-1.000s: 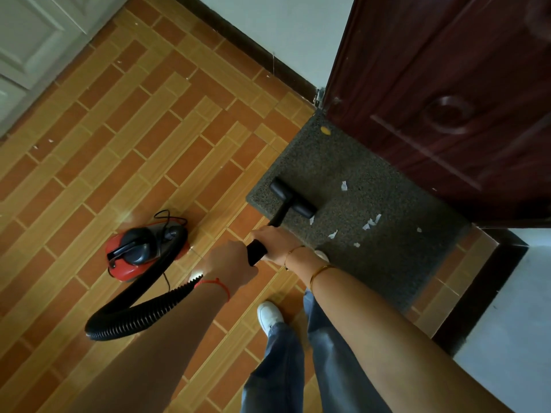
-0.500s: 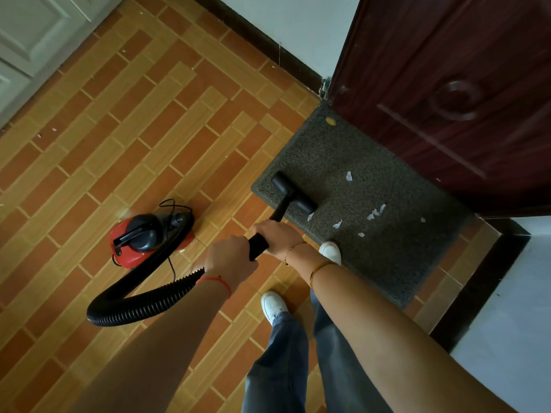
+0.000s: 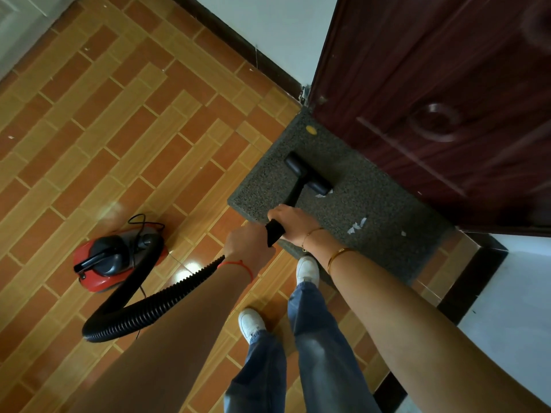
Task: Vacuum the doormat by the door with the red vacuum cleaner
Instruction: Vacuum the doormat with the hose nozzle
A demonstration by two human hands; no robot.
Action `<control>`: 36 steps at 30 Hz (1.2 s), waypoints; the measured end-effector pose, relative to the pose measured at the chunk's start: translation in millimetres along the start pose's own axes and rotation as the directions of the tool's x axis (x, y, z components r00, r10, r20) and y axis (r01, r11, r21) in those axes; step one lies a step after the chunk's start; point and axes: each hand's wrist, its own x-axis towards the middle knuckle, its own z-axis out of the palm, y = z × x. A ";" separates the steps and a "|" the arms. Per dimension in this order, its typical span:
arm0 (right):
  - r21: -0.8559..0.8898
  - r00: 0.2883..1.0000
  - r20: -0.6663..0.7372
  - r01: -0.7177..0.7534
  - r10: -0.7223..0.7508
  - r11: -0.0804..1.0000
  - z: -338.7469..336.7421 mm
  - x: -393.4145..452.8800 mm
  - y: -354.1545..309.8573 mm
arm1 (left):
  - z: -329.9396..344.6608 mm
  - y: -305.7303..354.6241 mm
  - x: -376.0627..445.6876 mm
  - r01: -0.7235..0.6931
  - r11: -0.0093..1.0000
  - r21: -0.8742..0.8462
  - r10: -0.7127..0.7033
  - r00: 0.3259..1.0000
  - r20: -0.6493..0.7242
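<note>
Both hands grip the vacuum's black wand (image 3: 293,195): the left hand (image 3: 246,247) is curled around its lower end where the ribbed hose (image 3: 155,308) joins, the right hand (image 3: 293,223) just ahead of it. The floor nozzle (image 3: 307,174) rests on the grey doormat (image 3: 372,216) beside the dark red door (image 3: 447,93), with white paper scraps (image 3: 356,226) nearby. The red vacuum cleaner (image 3: 114,260) sits on the tiled floor (image 3: 119,129), left of the mat.

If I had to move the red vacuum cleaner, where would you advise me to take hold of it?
Probably by the black carry handle on top of the red vacuum cleaner, reaching down from above. It is a raised bar over the body. The hose leaves the opposite end, so the handle end looks unobstructed.
</note>
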 end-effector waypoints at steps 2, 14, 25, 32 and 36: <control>0.000 1.000 0.010 -0.003 0.003 1.000 -15.6 5.4 23.1 | -9.1 19.6 18.2 0.002 1.000 -0.015 -0.002 1.000 0.002; -0.034 0.999 0.041 0.000 0.001 0.999 -85.5 22.3 129.1 | -58.8 108.5 89.8 -0.045 0.995 -0.092 0.048 0.999 0.025; -0.014 1.000 -0.003 0.011 -0.011 1.000 -78.5 12.3 109.3 | -54.4 96.7 74.6 -0.023 0.998 -0.055 0.024 1.000 0.016; 0.020 1.000 0.009 0.007 -0.007 1.000 -47.8 -6.7 67.7 | -34.0 68.9 33.3 -0.009 0.999 -0.041 0.010 1.000 0.011; 0.037 1.000 0.011 0.017 -0.017 0.999 -23.6 -18.4 31.3 | -17.7 42.1 3.2 -0.002 1.000 -0.008 0.002 1.000 0.018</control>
